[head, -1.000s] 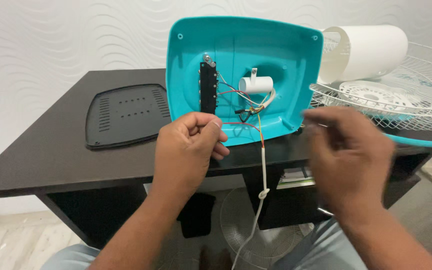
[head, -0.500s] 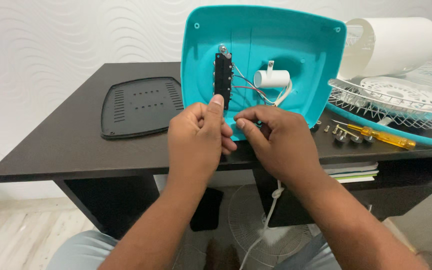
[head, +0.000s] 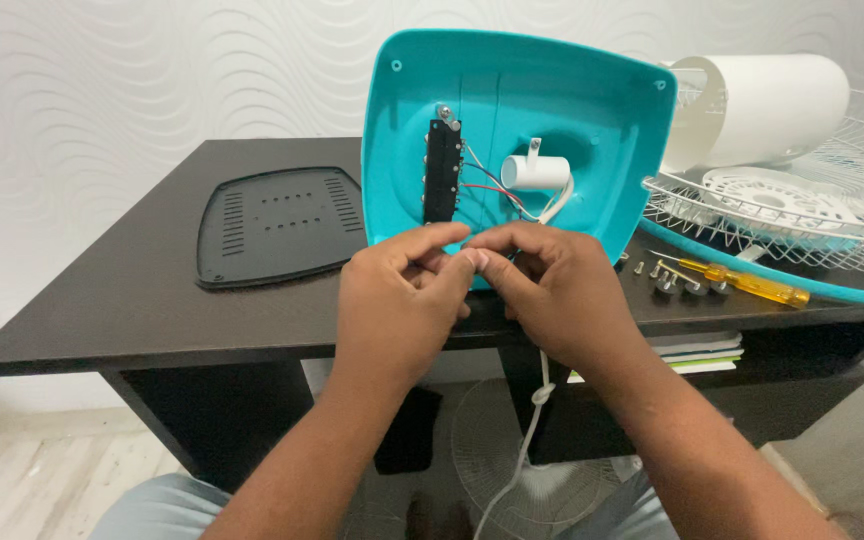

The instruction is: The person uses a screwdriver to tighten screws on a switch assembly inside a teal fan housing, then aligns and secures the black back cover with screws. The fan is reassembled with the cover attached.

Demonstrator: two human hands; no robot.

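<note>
A teal plastic fan housing [head: 592, 110] stands upright on the dark desk [head: 132, 290], its open inside facing me. Inside it are a black switch block [head: 442, 185], a white cylindrical capacitor [head: 537, 172] and thin red, black and white wires [head: 487, 185]. My left hand [head: 402, 305] and my right hand [head: 557, 295] meet at the housing's lower edge, thumbs and forefingers pinched together where the wires come down. What lies between the fingertips is mostly hidden. A white power cord [head: 537, 400] with a knot hangs below my right hand.
A black vented base plate [head: 282, 225] lies flat at the left. At the right are a yellow-handled screwdriver [head: 752, 285], loose screws [head: 677, 285], a white wire fan grille [head: 802, 215] with a teal rim and a white motor cover [head: 762, 105]. Books [head: 702, 350] sit under the desk.
My right hand came in from the right side and joined my left hand at the housing's lower edge. The fingertips of both hands now pinch together there.
</note>
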